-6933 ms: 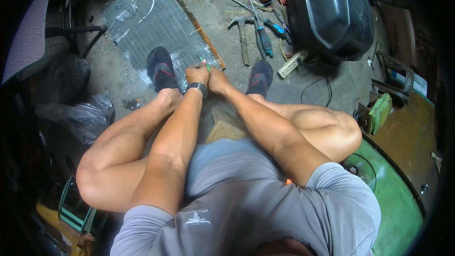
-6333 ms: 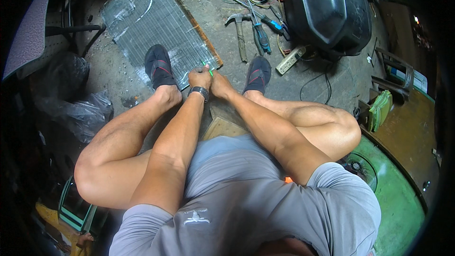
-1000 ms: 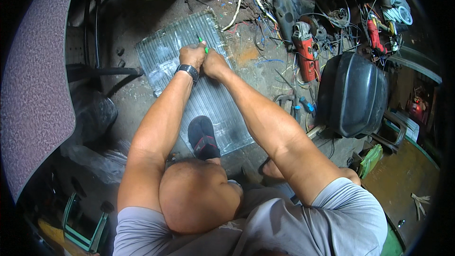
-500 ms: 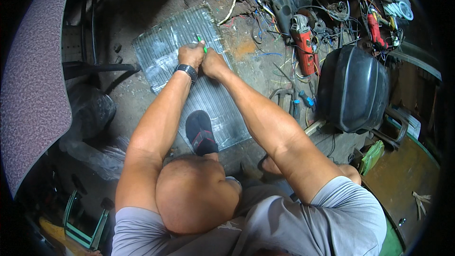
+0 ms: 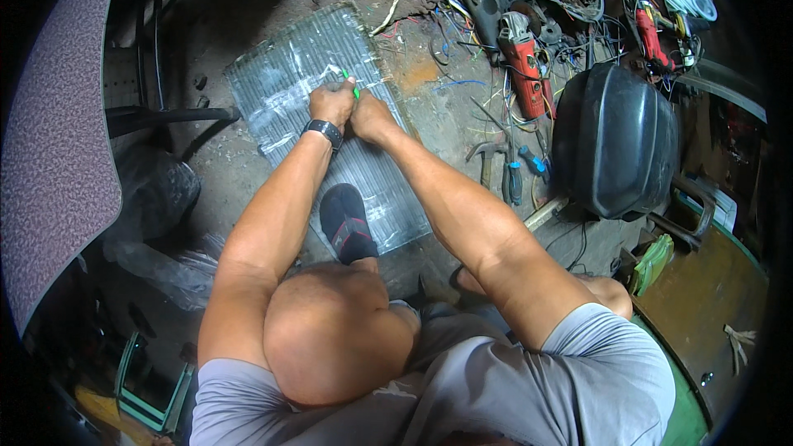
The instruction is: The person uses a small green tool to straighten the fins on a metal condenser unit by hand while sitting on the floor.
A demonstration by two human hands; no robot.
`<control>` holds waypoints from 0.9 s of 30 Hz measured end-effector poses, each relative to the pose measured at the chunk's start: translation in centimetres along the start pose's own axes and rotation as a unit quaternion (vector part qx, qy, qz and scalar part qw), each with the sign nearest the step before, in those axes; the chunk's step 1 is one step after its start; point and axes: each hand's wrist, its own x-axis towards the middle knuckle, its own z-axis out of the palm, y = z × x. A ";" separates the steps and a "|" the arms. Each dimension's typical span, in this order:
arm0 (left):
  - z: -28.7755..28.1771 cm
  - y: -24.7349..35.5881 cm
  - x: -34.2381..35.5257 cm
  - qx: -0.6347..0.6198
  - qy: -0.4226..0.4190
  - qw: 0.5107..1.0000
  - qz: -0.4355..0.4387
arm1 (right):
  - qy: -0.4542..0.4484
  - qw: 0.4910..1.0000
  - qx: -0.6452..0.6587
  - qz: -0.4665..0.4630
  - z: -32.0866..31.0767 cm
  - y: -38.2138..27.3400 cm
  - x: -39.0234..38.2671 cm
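A grey, ribbed sheet [image 5: 376, 173] with a shiny surface lies on the floor in front of me. Over its middle, my left hand [image 5: 332, 105] and my right hand [image 5: 372, 120] are close together, both with curled fingers. A slim bright green object [image 5: 357, 93] shows between them; the fingers cover most of it, so its kind is unclear. Both hands seem closed around it. A black watch [image 5: 324, 130] is on my left wrist. My foot, in a dark shoe [image 5: 343, 219], rests on the near part of the sheet.
To the right lie a red angle grinder [image 5: 525, 66], a hammer [image 5: 486, 161], blue-handled screwdrivers [image 5: 515, 182] and tangled wires. A black plastic case [image 5: 619, 140] stands beside them. A speckled panel [image 5: 62, 132] and a dark metal leg [image 5: 173, 120] are at left.
Both hands, with the green object, have drawn slightly toward me over the sheet. The whole view has shifted a little. The grip looks the same.
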 end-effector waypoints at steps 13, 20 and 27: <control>0.5 -2.4 -1.3 -0.004 -0.011 1.000 0.002 | 0.000 1.000 0.009 0.007 0.8 1.9 -2.0; 1.2 -3.0 -3.0 -0.007 -0.021 1.000 -0.017 | 0.001 1.000 0.015 -0.012 1.2 3.7 -2.9; 1.1 -4.0 -3.8 0.010 -0.030 0.999 -0.028 | -0.007 1.000 0.024 0.002 1.6 4.5 -4.1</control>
